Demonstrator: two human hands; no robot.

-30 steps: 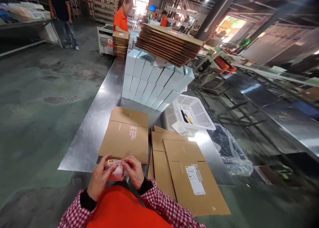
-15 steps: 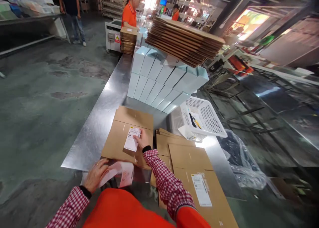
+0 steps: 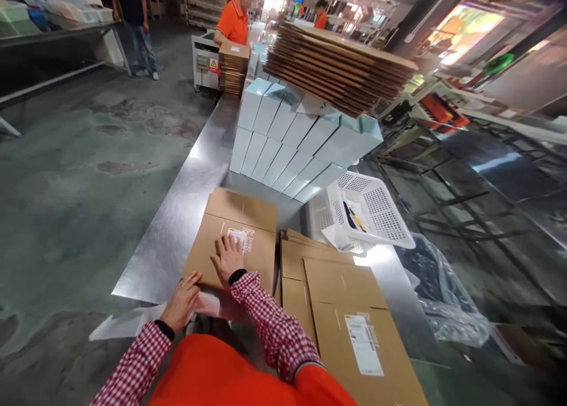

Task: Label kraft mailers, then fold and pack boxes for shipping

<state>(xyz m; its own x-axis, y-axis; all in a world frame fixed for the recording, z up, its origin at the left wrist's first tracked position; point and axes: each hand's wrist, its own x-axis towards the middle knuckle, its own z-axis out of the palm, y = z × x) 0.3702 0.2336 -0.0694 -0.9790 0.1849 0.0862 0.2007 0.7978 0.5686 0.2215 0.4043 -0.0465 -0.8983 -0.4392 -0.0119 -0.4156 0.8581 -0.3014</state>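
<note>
My right hand (image 3: 229, 257) lies flat, fingers spread, over a white printed shipping label (image 3: 238, 234) on a flattened cardboard box (image 3: 199, 255). The palm and fingers cover most of this label. At the near left edge of that box, my left hand (image 3: 182, 299) is closed on a pale strip of label backing paper (image 3: 206, 304), which trails out on both sides of the hand. Its fingertips touch the cardboard edge. To the right lies another flat box (image 3: 323, 329) bearing a shipping label (image 3: 364, 344), on top of more flat cardboard.
Beyond the boxes stand stacked pale blue cartons (image 3: 283, 152) with a pile of flat cardboard (image 3: 336, 69) on top. A white perforated basket (image 3: 385, 211) holding a cutter sits at right on the metal table (image 3: 163, 229). A co-worker in orange (image 3: 234, 22) stands at the far end.
My right hand has gone from holding the label by its edge to pressing flat on it against the box. The backing strip in my left hand has shifted left.
</note>
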